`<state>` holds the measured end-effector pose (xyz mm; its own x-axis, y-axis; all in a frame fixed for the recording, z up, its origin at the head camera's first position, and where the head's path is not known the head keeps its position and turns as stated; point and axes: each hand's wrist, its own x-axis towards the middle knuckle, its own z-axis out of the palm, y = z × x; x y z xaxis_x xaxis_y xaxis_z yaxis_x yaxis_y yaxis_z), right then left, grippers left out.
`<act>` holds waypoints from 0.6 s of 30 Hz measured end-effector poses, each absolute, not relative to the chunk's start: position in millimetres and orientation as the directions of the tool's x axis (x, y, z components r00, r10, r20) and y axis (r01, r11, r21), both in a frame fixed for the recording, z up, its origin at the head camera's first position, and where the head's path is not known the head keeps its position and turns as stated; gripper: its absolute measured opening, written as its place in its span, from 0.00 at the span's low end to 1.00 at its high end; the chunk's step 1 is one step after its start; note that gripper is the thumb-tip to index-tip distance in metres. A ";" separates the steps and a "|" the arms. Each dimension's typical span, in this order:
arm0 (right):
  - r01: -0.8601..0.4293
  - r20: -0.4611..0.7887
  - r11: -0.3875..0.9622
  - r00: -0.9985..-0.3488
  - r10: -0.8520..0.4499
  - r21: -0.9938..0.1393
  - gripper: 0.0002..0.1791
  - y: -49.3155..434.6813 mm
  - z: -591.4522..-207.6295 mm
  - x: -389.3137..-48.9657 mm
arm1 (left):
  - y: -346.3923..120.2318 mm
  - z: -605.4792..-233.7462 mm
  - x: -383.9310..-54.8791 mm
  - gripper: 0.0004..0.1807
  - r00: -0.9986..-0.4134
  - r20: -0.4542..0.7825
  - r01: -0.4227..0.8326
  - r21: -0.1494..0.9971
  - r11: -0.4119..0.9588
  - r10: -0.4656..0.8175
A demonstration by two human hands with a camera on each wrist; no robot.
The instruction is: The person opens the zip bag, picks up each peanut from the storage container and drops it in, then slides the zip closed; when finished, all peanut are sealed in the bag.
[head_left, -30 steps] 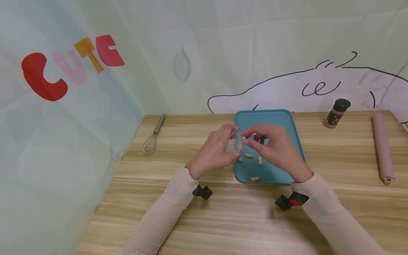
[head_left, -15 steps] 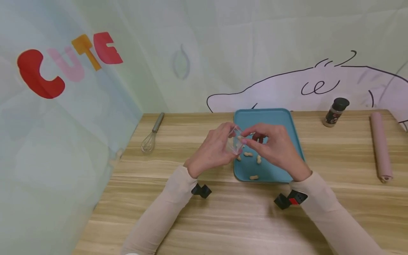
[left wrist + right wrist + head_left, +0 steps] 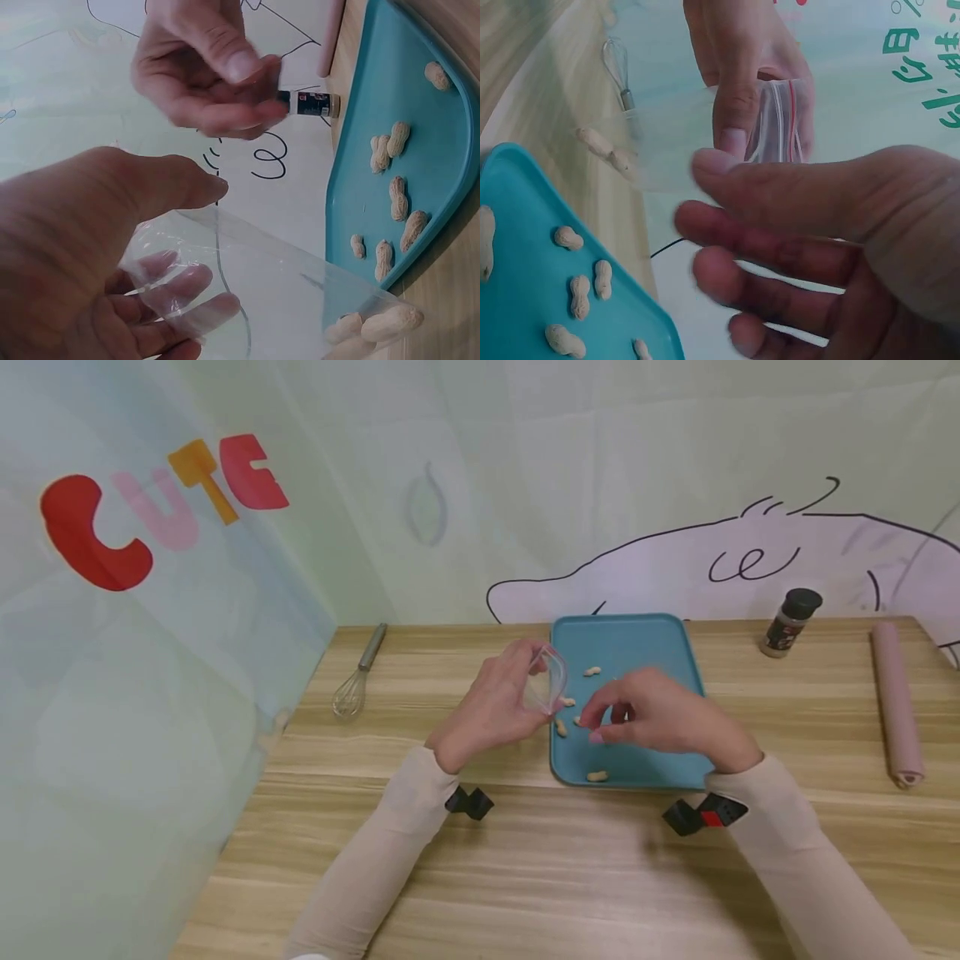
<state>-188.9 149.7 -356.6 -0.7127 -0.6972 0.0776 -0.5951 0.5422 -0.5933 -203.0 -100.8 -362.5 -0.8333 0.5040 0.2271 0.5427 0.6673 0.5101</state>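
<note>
My left hand [image 3: 487, 706] holds a clear zip bag [image 3: 538, 689] by its mouth, which gapes towards the right. A few peanuts [image 3: 391, 324] show in the bottom of the bag in the left wrist view. My right hand [image 3: 663, 714] hovers over the blue tray [image 3: 637, 643] with its thumb and bent fingers apart; in the right wrist view nothing lies between them. Several unshelled peanuts are spread over the tray, one [image 3: 592, 672] towards the back and another [image 3: 597, 776] near the front edge. The right hand hides part of the tray in the head view.
A whisk [image 3: 360, 681] lies at the left on the wooden table [image 3: 525, 877]. At the back right stands a black-capped seasoning jar [image 3: 790, 623], with a rolled pink mat [image 3: 896, 706] beyond it. Printed cloth walls border the table behind and on the left.
My right hand has let a peanut go at the bag's mouth and drawn back to the right, low over the tray. The left hand stays with the bag, its mouth now wider.
</note>
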 end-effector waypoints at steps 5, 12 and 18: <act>-0.570 -0.103 0.594 -0.667 -0.738 -0.568 0.04 145.2 -364.1 -192.7 | -102.3 -363.0 -203.4 0.36 -0.834 0.240 0.544 0.507 0.668 0.497; -0.500 -0.274 0.657 -0.637 -0.720 -0.564 0.06 141.8 -381.0 -197.9 | -103.0 -363.6 -203.9 0.35 -0.825 0.247 0.559 0.494 0.666 0.509; -0.505 -0.330 0.661 -0.596 -0.732 -0.556 0.05 138.6 -391.4 -200.8 | -102.1 -362.4 -202.8 0.34 -0.823 0.238 0.560 0.498 0.663 0.516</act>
<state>-200.8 138.6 -391.4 -0.5959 -0.7323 -0.3295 -0.5047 0.6608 -0.5555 -202.8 -102.1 -362.4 -0.8227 0.5163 0.2379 0.5597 0.6626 0.4976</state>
